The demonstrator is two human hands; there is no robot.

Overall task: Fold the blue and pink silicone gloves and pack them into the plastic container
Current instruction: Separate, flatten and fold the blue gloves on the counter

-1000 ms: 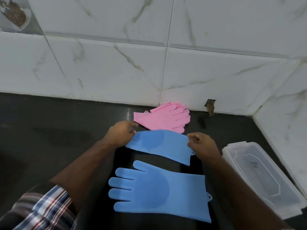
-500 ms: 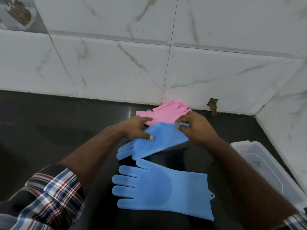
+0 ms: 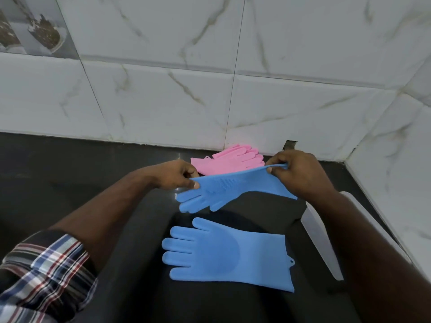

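Note:
One blue silicone glove (image 3: pixel 227 188) is stretched between my two hands, lifted off the black counter. My left hand (image 3: pixel 177 174) pinches it near the palm, with its fingers drooping down to the left. My right hand (image 3: pixel 295 170) pinches its cuff end, raised a little higher. A second blue glove (image 3: pixel 229 254) lies flat on the counter below, fingers pointing left. The pink gloves (image 3: pixel 229 159) lie stacked against the wall behind my hands. The clear plastic container (image 3: pixel 320 238) sits at the right, mostly hidden by my right forearm.
The black counter (image 3: pixel 70 183) runs back to a white marble-tiled wall (image 3: pixel 210 101), which turns a corner at the right. A small hole in the tile (image 3: pixel 290 145) sits just above the counter line. My plaid sleeve (image 3: pixel 44 273) fills the lower left.
The upper blue glove was lying folded on the counter; my hands have gripped its two ends, unfolded it and lifted it. My right hand moved up and right, and the view shifted.

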